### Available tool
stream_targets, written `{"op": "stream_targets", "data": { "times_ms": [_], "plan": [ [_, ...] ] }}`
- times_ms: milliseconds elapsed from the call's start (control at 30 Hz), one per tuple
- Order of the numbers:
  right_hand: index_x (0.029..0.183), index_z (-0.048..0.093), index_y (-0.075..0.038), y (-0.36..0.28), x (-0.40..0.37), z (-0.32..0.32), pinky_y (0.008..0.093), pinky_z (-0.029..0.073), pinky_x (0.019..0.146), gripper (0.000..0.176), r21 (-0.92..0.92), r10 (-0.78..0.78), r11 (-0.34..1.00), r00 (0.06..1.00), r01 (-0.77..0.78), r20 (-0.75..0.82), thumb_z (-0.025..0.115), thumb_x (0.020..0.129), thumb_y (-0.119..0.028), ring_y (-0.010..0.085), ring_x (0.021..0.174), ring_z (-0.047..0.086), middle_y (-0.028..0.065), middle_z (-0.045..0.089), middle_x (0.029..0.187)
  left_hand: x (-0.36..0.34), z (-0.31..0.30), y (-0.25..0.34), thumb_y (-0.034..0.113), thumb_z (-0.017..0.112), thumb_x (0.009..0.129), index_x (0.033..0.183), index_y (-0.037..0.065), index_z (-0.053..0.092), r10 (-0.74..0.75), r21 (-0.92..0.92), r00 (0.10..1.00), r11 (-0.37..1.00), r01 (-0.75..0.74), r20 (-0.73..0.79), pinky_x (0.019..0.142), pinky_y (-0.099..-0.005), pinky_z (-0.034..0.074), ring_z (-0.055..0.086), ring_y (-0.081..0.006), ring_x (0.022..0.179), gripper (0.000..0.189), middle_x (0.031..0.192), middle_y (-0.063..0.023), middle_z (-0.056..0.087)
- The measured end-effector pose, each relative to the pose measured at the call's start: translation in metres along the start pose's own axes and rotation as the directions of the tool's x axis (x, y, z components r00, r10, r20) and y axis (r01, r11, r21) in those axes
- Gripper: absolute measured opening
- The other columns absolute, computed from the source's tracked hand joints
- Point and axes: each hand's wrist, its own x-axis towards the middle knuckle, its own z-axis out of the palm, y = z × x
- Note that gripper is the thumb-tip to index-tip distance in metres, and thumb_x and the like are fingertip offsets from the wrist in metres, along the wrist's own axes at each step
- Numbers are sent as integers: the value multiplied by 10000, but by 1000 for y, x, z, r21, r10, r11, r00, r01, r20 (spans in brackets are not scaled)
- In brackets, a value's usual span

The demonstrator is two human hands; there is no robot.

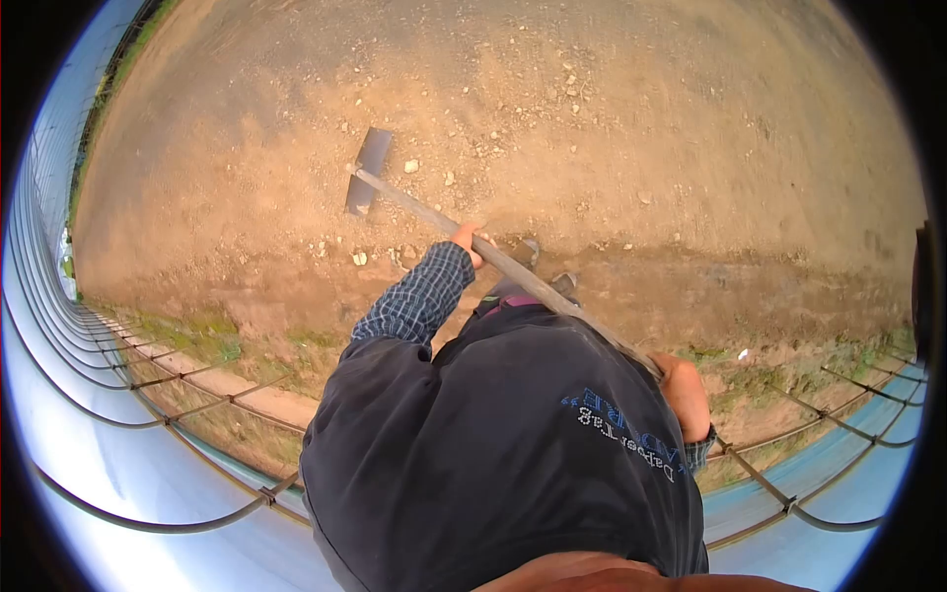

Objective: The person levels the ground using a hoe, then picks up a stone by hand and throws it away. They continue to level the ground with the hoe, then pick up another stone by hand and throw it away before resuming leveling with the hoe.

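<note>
A hoe (414,207) with a long wooden handle slants from beside my body out toward the upper left. Its wide, flat metal blade (372,163) is at the bare soil, among small stones. My left hand (472,244) is closed around the handle partway along, ahead of my body. Close against my side, my right hand (681,393) grips the handle's near end, its fingers partly hidden. A checked sleeve covers my left forearm, and my dark printed shirt fills the lower middle. Shoe tips show below the handle.
Dry brown ground (691,148) with scattered stones and clods (411,166) spreads ahead. A low, partly grassy edge (197,331) runs behind my feet. Behind me and along the left, a metal frame (266,493) carries plastic sheeting (128,474). Something dark (922,296) stands at the far right.
</note>
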Motion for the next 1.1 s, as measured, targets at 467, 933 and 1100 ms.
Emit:
{"op": "stream_targets", "data": {
  "times_ms": [467, 933, 1100],
  "plan": [
    [797, 628, 17, -30, -95, -128, 289, 417, 543, 281, -61, 323, 944, 945, -325, -47, 688, 522, 8, 159, 564, 536, 109, 554, 617, -10, 51, -136, 75, 448, 813, 718, 68, 413, -231, 205, 968, 957, 206, 103, 563, -381, 430, 433, -222, 537, 101, 609, -77, 438],
    [858, 623, 0, -38, -78, -47, 323, 430, 575, 312, -28, 321, 945, 943, -325, -88, 712, 563, -49, 266, 569, 522, 152, 566, 663, 83, 61, -69, 73, 417, 813, 762, 31, 433, -89, 459, 990, 879, 129, -108, 550, -406, 451, 491, -245, 566, 68, 599, -89, 444],
    [826, 617, 41, -34, -153, -100, 286, 401, 543, 327, 75, 406, 914, 890, -399, -207, 702, 511, 13, 145, 562, 483, 99, 518, 612, 25, 78, -186, 60, 412, 789, 764, 15, 430, -199, 494, 980, 852, 173, 0, 574, -424, 456, 498, -288, 599, 54, 667, -135, 459]
  ]
}}
